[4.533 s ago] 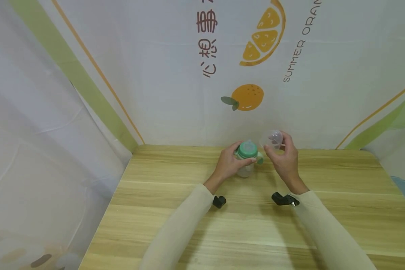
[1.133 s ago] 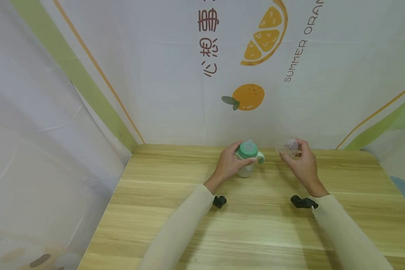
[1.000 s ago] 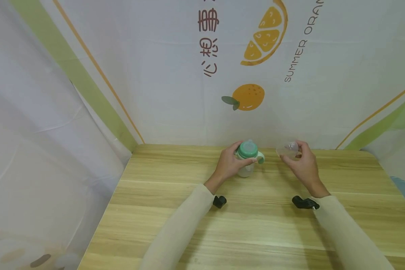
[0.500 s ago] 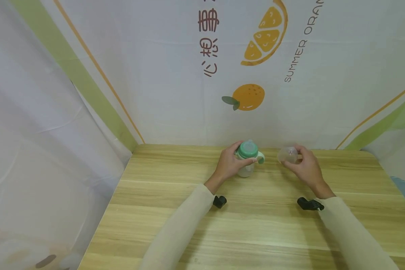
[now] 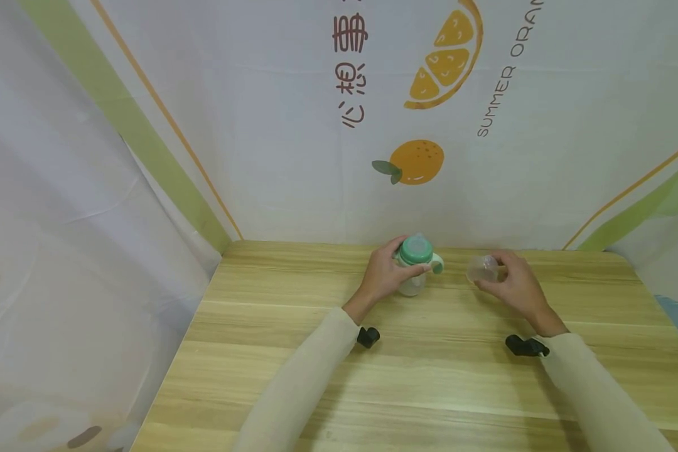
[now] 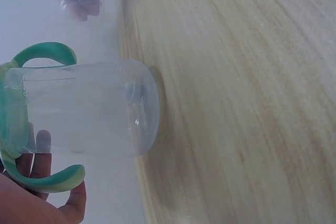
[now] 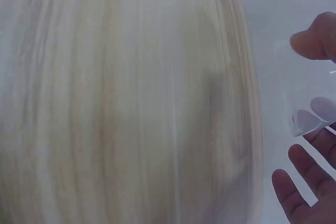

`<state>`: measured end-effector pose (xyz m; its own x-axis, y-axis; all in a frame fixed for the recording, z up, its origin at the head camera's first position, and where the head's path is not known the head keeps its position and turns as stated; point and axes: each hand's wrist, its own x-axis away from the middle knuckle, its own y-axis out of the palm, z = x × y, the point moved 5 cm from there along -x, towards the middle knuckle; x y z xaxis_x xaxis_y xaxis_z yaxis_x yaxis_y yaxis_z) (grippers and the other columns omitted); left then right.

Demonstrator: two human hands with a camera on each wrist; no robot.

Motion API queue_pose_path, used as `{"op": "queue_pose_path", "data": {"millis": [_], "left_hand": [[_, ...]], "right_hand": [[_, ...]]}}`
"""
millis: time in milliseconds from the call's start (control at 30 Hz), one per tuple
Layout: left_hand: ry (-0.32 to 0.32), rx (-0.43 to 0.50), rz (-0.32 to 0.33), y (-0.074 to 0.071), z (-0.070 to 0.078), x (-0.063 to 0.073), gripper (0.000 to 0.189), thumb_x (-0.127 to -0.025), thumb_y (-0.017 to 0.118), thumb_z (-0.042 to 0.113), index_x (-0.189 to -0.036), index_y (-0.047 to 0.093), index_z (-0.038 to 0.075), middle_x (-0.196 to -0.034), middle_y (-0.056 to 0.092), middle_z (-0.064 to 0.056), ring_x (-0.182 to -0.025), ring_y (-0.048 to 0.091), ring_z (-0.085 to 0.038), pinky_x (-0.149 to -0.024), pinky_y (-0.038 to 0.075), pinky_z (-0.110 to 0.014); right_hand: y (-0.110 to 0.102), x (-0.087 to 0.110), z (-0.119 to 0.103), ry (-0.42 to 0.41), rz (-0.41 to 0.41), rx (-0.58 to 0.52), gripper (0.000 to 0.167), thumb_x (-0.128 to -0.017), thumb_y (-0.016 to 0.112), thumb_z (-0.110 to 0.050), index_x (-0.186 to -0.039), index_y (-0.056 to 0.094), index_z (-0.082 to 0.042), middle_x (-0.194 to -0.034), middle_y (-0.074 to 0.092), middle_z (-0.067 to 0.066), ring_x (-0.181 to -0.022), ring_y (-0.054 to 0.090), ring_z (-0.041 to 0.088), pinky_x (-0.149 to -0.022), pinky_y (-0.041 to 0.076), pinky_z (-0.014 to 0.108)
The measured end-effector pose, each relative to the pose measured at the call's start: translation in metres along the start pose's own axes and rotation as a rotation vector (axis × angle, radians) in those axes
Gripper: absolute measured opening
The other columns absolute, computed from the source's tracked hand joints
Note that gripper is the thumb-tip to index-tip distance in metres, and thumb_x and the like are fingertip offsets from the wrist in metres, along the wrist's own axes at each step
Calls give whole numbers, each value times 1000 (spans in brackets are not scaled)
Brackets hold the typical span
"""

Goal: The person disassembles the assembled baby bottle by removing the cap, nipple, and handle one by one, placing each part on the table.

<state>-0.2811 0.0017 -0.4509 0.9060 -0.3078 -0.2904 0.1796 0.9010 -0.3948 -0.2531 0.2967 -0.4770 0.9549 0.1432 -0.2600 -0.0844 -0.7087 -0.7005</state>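
A clear baby bottle (image 5: 411,287) with a green collar and two green-tipped handles stands upright near the table's back edge. My left hand (image 5: 383,273) grips it just below the collar, with the thumb across the front. In the left wrist view, the bottle's see-through body (image 6: 86,109) shows finger parts behind it. To the right of the bottle, my right hand (image 5: 516,285) holds a clear domed bottle cap (image 5: 481,269) between thumb and fingers. In the right wrist view, the cap (image 7: 307,95) lies at the right edge, partly cut off. Its open rim faces down, close over the tabletop.
The wooden table (image 5: 407,376) meets a white curtain (image 5: 294,157) printed with oranges and lettering right behind the bottle. Another curtain (image 5: 79,251) hangs along the left side. Black wrist mounts (image 5: 367,337) stick out under both sleeves.
My right hand has carried the cap away from above the bottle, to the right, then lowered it toward the tabletop. My left hand and the bottle have stayed in place.
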Motion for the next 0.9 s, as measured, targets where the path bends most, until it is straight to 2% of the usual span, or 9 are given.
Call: {"op": "queue_pose_path", "data": {"millis": [133, 233, 667, 900], "left_hand": [[-6, 1, 4, 0, 0, 0, 69, -92, 94, 23, -152, 64, 6, -141, 73, -9, -128, 69, -23, -109, 54, -39], [-7, -1, 7, 0, 0, -1, 69, -92, 94, 23, -151, 64, 6, -141, 73, -9, -128, 69, -22, -109, 53, -39], [3, -7, 2, 0, 0, -1, 69, -92, 94, 22, -151, 64, 5, -141, 73, -10, -128, 69, -22, -110, 53, -39], [7, 11, -3, 1, -1, -1, 68, -92, 94, 22, -151, 64, 5, -140, 73, -9, -127, 69, -21, -110, 53, -38]], "right_hand": [[0, 2, 1, 1, -22, 6, 57, -93, 88, -12, -139, 62, 9, -132, 65, 30, -111, 63, 43, -82, 54, 44], [0, 4, 3, 10, -35, 21, 60, -92, 88, -12, -140, 61, 11, -133, 64, 32, -112, 62, 46, -83, 53, 52], [-2, 8, 11, 71, -86, 59, 68, -91, 85, -13, -147, 56, 12, -138, 61, 36, -117, 60, 52, -88, 52, 64], [-7, 9, 17, 88, -82, 64, 69, -89, 85, -10, -148, 57, 10, -139, 61, 35, -119, 60, 53, -91, 51, 67]]}}
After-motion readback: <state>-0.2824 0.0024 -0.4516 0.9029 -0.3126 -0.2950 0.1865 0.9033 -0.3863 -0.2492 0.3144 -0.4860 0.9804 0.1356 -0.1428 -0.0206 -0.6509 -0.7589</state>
